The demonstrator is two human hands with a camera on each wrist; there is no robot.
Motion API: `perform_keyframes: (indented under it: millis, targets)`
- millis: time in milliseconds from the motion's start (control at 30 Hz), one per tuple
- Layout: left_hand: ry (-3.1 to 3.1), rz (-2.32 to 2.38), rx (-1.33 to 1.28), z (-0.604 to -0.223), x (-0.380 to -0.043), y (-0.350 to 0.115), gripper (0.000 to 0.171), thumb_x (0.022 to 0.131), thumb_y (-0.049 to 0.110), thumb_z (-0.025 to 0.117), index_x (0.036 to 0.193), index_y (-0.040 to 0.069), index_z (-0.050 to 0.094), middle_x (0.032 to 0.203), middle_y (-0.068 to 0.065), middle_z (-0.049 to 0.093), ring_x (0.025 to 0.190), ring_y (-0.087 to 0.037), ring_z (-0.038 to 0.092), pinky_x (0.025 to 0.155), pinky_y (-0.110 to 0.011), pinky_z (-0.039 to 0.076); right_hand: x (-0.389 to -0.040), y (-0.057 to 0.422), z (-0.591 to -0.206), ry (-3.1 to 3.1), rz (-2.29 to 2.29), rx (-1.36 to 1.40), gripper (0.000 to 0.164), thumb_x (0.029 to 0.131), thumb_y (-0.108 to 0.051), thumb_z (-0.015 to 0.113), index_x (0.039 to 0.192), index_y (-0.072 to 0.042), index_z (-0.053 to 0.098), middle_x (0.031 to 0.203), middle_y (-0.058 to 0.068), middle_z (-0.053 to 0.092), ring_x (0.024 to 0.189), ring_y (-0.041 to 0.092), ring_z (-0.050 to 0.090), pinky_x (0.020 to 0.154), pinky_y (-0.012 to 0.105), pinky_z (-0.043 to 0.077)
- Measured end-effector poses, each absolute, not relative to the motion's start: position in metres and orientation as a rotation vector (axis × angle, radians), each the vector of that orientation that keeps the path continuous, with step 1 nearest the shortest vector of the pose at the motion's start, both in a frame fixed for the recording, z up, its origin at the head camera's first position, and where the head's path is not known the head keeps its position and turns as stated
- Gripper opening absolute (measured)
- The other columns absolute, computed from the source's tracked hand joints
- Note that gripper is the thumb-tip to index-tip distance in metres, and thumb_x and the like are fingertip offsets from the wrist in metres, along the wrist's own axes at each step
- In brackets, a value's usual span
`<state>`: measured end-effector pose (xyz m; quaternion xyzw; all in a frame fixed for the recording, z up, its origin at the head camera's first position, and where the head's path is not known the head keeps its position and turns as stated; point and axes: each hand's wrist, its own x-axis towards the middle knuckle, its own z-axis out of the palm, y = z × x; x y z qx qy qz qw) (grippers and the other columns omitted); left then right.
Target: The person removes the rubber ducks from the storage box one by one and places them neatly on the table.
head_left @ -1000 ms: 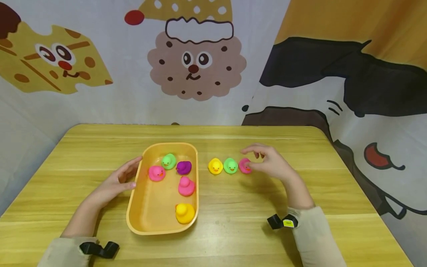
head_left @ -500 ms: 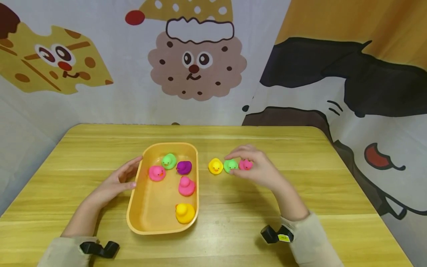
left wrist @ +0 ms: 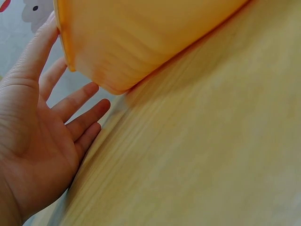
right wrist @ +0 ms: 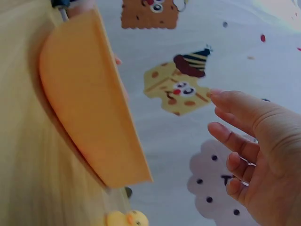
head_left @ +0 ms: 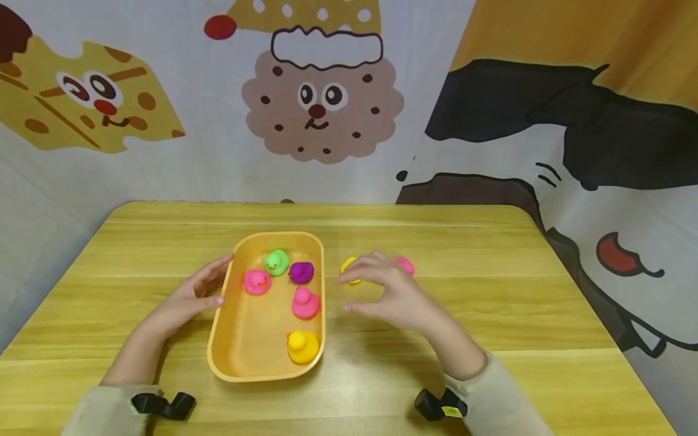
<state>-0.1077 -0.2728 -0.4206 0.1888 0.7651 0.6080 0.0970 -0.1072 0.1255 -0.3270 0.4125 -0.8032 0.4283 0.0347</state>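
Note:
My left hand (head_left: 188,306) rests by the left side of an orange plastic tub (head_left: 253,345), its fingers spread and touching the rim. Inside the tub sit a green rubber duck (head_left: 276,263), a purple one, a yellow duck (head_left: 303,347) and two pink ones. Right of the tub, my right hand (head_left: 392,293) hovers with thumb and fingers apart and nothing between them. Partly behind that hand are a yellow duck (head_left: 346,265) and a pink duck (head_left: 405,265); a green one between them is almost wholly covered. In the right wrist view, the tub's outer wall (right wrist: 84,103) stands left of the hand.
The wooden table (head_left: 163,236) has rounded far corners. Behind it hangs a curtain (head_left: 218,175) with cartoon food prints. Each sleeved wrist carries a black camera mount, such as the left one (head_left: 163,406).
My right hand has moved left and toward me, from the pink duck past the green one toward the tub. The left hand, tub and visible ducks have stayed put.

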Motion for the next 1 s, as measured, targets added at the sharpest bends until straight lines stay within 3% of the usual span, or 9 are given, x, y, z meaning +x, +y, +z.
perform_keyframes:
  millis: [133,300,367,467,733,1000]
  targets:
    - [2.262,1.805,0.568,-0.421,-0.108,-0.273,0.073,0.091,-0.002,0.061,0.153,0.011,0.024,0.149,-0.026,0.027,0.125,-0.003,0.038,0.096,-0.016,0.034,-0.103,0.117,-0.330,-2.467,1.282,1.329,0.039,0.072,-0.018,0.085,0.109,-0.014,0.072,0.107,-0.009,0.066,0.102,0.013,0.050,0.087,0.036,0.042]
    - [2.248,1.813,0.575,-0.420,-0.107,-0.273,0.073,0.091,-0.002,0.060,0.153,0.010,0.023,0.149,-0.027,0.026,0.125,-0.003,0.038,0.096,-0.017,0.035,-0.100,0.109,-0.335,-2.482,1.240,1.394,0.039,0.074,-0.022,0.084,0.111,-0.015,0.072,0.111,-0.009,0.065,0.107,0.012,0.053,0.102,0.042,0.034]
    - [2.244,1.816,0.571,-0.420,-0.107,-0.273,0.073,0.091,-0.001,0.060,0.153,0.010,0.023,0.149,-0.028,0.025,0.125,-0.002,0.038,0.096,-0.016,0.034,-0.099,0.105,-0.337,-2.483,1.240,1.429,0.039,0.075,-0.022,0.083,0.111,-0.015,0.072,0.111,-0.009,0.065,0.108,0.011,0.052,0.103,0.041,0.033]
    - [2.245,1.817,0.569,-0.420,-0.107,-0.273,0.073,0.091,-0.001,0.060,0.153,0.009,0.023,0.149,-0.029,0.024,0.125,-0.002,0.037,0.096,-0.016,0.034,-0.100,0.099,-0.341,-2.456,1.226,1.514,0.038,0.076,-0.021,0.083,0.112,-0.015,0.071,0.112,-0.010,0.064,0.107,0.010,0.050,0.094,0.034,0.039]
    - [2.244,1.821,0.575,-0.423,-0.108,-0.274,0.072,0.092,-0.002,0.060,0.153,0.010,0.023,0.148,-0.030,0.025,0.125,-0.003,0.038,0.096,-0.016,0.034,-0.104,0.081,-0.348,-2.462,1.128,1.703,0.036,0.078,-0.023,0.080,0.112,-0.015,0.071,0.114,-0.010,0.064,0.106,0.007,0.045,0.091,0.026,0.037]
    - [2.240,1.821,0.578,-0.423,-0.108,-0.275,0.072,0.092,-0.002,0.060,0.153,0.010,0.023,0.148,-0.029,0.026,0.125,-0.005,0.038,0.096,-0.017,0.035,-0.116,0.065,-0.352,-2.543,0.909,1.876,0.037,0.080,-0.024,0.079,0.115,-0.020,0.070,0.115,-0.010,0.064,0.115,0.009,0.044,0.103,0.030,0.028]
